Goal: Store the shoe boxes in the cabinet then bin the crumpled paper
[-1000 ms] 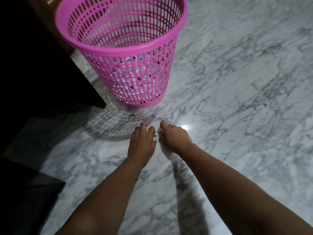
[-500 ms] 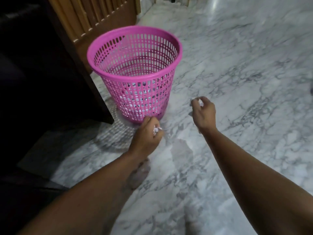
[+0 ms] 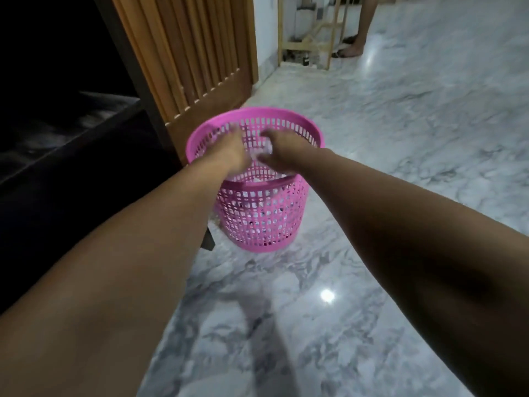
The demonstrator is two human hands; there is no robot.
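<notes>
Both hands reach over the mouth of the pink basket [image 3: 259, 213]. The right hand [image 3: 282, 151] curls its fingers around a white crumpled paper [image 3: 264, 151]; the left hand [image 3: 232, 151] is blurred, so its grip cannot be told. More white paper shows through the mesh below the hands. A slatted wooden door [image 3: 194, 58] stands just beyond the left hand, and a bystander's bare leg [image 3: 361, 27] stands far beyond the right on the marble floor [image 3: 400, 138].

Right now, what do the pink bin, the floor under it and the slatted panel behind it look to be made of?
Pink bin: looks like moulded plastic, with an even glossy colour and a regular lattice of holes. Floor: seems polished marble or marble-look tile, grey-veined white with a lamp glare. Slatted panel: apparently varnished wood, warm brown vertical slats.
</notes>
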